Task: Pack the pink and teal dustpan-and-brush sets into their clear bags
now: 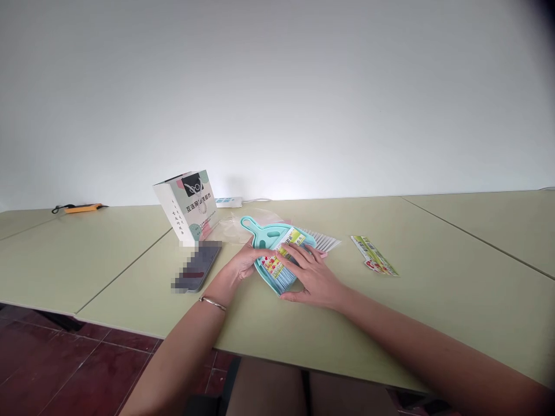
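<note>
A turquoise dustpan [262, 231] is held just over the table, its looped handle pointing away from me. A small brush with blue bristles [286, 280] lies in the pan, partly covered by a printed cardboard label [272, 267]. My left hand [248, 260] grips the pan's left side, thumb on the label. Across the label and the pan's right side lies my right hand [310, 274], fingers bent over the card and thumb at the lower edge. Pale bristles [323, 240] show behind the pan, with a pink piece by my right fingers. The blue-bristled brush's handle is hidden.
A printed paper bag [191, 208] stands tilted at the back left, with a phone [203, 266] in front. Clear plastic wrapping [232, 227] lies behind the pan. Right of my hands is a loose printed card [373, 255]. An orange strapped object [83, 208] sits far left.
</note>
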{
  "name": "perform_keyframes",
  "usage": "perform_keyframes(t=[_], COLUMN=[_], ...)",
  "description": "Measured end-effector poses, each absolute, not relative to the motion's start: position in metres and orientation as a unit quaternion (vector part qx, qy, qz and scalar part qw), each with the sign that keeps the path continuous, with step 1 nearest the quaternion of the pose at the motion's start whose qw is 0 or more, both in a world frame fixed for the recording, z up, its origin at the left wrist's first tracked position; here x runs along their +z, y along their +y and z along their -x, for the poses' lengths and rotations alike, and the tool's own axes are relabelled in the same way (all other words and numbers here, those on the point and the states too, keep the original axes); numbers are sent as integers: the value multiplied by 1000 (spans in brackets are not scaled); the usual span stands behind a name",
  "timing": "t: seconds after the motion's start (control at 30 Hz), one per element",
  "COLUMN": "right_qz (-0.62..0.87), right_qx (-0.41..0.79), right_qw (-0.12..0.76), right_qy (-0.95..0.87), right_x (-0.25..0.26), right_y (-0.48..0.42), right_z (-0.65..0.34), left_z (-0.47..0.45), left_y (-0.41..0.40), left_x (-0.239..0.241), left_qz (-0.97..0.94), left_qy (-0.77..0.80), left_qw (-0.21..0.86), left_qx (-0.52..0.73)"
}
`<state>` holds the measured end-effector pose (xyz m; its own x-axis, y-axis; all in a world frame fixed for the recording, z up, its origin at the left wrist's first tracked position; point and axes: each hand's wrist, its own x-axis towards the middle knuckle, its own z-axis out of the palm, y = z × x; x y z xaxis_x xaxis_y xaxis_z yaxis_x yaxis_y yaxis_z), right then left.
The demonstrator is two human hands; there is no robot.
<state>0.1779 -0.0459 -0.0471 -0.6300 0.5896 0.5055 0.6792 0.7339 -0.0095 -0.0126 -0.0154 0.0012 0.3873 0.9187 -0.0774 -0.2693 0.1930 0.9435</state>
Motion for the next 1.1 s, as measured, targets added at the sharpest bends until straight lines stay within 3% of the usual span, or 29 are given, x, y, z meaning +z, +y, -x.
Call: perform_keyframes(t=[0.1, 0.2, 0.27, 0.33, 0.4, 0.47, 0.57, 0.7, 0.77, 0.9, 1.1], right_qz=[371, 453, 482, 456, 407, 379, 390, 399, 391, 394, 420], right_qx=[-35, 94, 231, 409, 570, 649, 646, 572, 532, 503, 527], right_qw=[330, 529, 609, 588, 507, 466, 514, 641, 701, 742, 710], right_qy=[-867, -711, -586, -529, -502, -467, -408, -320, -269, -202, -204], right_x=[-45, -40, -35, -31, -29, -27, -22, -15, -13, -18, -23], right_y=[-44, -41, -38, -36, -37, -37, -34, -17, -8, 3, 6], right_z=[-177, -176, -177, -177, -177, -177, -184, -209, -225, -245, -247], left_z=[9, 5, 2, -2, -4, -6, 1, 22, 31, 35, 37], left_y=[-17, -19, -20, -22, -23, -22, -16, -2, 2, 5, 12], left_x=[4, 7, 7, 4, 0, -2, -2, -1, -3, -17, -29], left_qz=[-456, -438, -432, -434, -449, -476, -549, -595, -639, -747, -708], left_qy=[355, 346, 339, 333, 327, 328, 358, 481, 524, 505, 524], left_qw=[682, 675, 672, 673, 677, 666, 569, 298, 191, 193, 234], left_qx=[448, 482, 497, 498, 483, 471, 496, 571, 529, 386, 411])
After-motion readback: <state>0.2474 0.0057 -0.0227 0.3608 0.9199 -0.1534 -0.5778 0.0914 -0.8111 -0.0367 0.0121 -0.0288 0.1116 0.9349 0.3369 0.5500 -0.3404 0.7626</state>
